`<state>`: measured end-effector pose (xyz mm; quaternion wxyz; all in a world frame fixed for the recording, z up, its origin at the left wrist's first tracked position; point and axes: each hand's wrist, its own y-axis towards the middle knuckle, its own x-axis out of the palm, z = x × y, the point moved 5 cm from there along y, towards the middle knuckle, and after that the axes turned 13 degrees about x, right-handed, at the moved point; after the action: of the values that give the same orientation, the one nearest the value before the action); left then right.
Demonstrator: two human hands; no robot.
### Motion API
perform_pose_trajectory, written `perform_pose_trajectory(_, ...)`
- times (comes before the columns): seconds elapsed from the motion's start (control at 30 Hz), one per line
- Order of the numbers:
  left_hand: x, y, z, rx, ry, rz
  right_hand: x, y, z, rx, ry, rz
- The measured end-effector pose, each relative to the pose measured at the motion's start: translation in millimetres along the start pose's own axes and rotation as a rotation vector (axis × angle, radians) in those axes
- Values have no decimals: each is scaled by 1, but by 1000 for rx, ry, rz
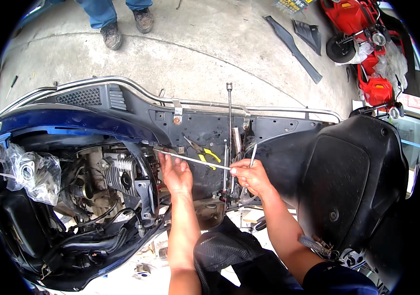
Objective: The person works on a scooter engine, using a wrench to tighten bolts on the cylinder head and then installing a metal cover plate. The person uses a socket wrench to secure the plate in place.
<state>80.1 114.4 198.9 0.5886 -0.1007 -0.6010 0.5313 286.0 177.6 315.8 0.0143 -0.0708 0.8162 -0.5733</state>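
My right hand (252, 176) is closed around the crossbar of a slim silvery T-handle wrench (200, 161). Its long shaft slants left across the scooter's footboard. At the shaft's far end, my left hand (174, 173) has its fingers curled against the wrench, close to the exposed engine (121, 172); the exact grip there is partly hidden. Pliers with yellow handles (205, 154) lie on the black footboard (170, 130) just beyond the shaft. Beside my right hand, another long socket wrench (229, 110) lies across the footboard, its end past the outer rail.
A clear plastic bag with a metal part (30, 171) rests over the frame at left. The black seat (352, 172) fills the right. Beyond the chrome side rail (136, 84) stand a person's shoes (112, 37), loose dark panels (293, 49) and a red vehicle (355, 24).
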Motion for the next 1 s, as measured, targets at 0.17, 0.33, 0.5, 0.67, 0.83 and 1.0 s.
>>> perform_pose_trajectory(0.17, -3, 15, -2, -58, -242, -106, 11, 11, -2, 28, -16, 29)
perform_pose_trajectory(0.33, -8, 30, -4, -52, -375, -109, 26, 21, -2, 7, -21, 36)
perform_pose_trajectory(0.5, 6, 22, -3, -71, -394, -75, 22, 31, -1, -8, -14, 32)
perform_pose_trajectory(0.67, -8, 30, -13, -199, -586, -200, 25, 33, -5, -11, -29, 38)
perform_pose_trajectory(0.83, -11, 36, -15, -227, -621, -175, 25, 35, -9, 24, -28, 38)
perform_pose_trajectory(1.0, -14, 39, -16, -257, -684, -190, 29, 36, -6, 98, 15, 17)
